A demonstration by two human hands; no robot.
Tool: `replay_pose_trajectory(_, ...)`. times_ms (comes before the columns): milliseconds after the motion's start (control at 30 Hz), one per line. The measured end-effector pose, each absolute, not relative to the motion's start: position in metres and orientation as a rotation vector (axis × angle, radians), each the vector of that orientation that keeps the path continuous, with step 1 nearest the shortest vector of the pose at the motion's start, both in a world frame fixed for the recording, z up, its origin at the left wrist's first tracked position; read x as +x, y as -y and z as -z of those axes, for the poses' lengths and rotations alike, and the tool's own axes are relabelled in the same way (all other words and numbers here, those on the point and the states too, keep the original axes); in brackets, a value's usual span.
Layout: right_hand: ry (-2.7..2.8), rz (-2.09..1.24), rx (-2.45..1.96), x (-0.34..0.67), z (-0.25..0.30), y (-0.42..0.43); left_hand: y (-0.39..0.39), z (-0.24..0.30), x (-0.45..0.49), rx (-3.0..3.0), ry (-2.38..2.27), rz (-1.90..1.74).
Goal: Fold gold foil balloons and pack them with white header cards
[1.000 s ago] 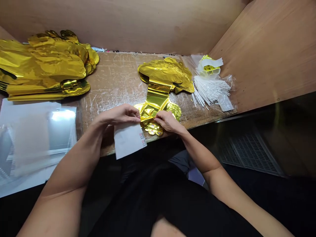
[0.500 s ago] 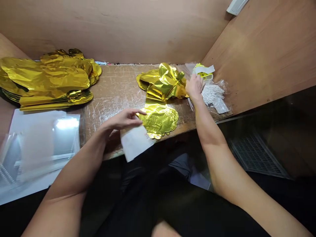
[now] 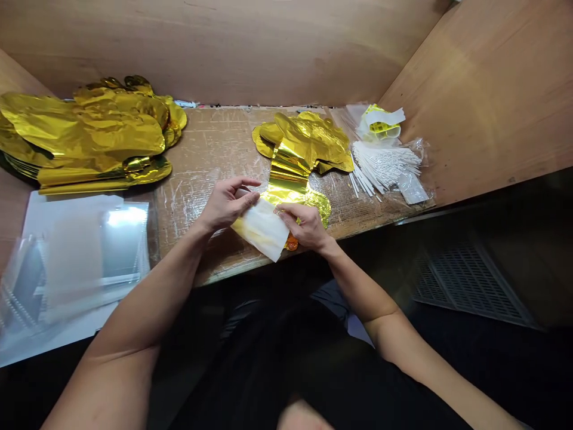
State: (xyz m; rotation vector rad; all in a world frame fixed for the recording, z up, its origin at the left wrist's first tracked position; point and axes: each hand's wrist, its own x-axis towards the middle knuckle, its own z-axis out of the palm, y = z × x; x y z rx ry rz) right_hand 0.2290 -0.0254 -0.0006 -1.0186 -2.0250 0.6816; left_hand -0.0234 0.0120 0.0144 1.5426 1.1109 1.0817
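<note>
My left hand (image 3: 228,203) pinches the upper left edge of a small whitish sheet (image 3: 264,232), which tilts over the front of the bench. Against the sheet's right edge, my right hand (image 3: 307,227) has its thumb and forefinger closed; what lies between them is too small to make out. Under and behind both hands spreads a shiny gold foil balloon (image 3: 290,164), flat and uninflated, its lower lobe partly covered by my right hand. An orange bit (image 3: 292,242) shows below that hand.
A heap of folded gold foil balloons (image 3: 89,137) lies at the left. Clear plastic bags (image 3: 120,251) are in front of it. Several white sticks (image 3: 387,164) and a yellow-and-white strip (image 3: 380,122) lie at the right. Wooden panels (image 3: 215,51) enclose the bench.
My right hand has come from the bench's right side to the sheet's edge. The sheet has lifted and turned in my left hand. The foil's far part now lies flatter.
</note>
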Motion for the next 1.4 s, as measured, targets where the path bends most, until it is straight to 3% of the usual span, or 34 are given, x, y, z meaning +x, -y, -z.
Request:
replay_pose_trajectory(100,2.163,-0.442,-0.886,0.233,0.004,0.024,-0.012,-0.016,-0.023,1.527,-1.122,-1.061)
replay_pose_trajectory(200,2.173,-0.410,-0.808,0.231,0.006,0.027,-0.012,-0.016,-0.024,1.523,-1.115,-1.053)
replay_pose_trajectory(467,1.743,-1.200,-1.003,0.223,0.002,0.031,-0.012,-0.013,-0.028,1.689,-1.108,-0.999)
replay_pose_trajectory(700,2.085,-0.950,-1.069,0.226,-0.015,0.032,-0.007,-0.015,-0.022,2.468,-1.039,-0.722)
replay_pose_trajectory(933,2.121,-0.924,-1.131,0.226,-0.010,0.032,-0.002,-0.010,-0.017,2.295,-0.942,-0.589)
replay_pose_trajectory(1200,2.226,-0.561,-0.945,0.222,-0.003,0.036,-0.003,-0.016,-0.019,2.170,-0.955,-0.552)
replay_pose_trajectory(1400,2.003,-0.889,-1.113,0.229,-0.024,0.025,-0.018,-0.011,-0.037,2.302,-0.744,-0.404)
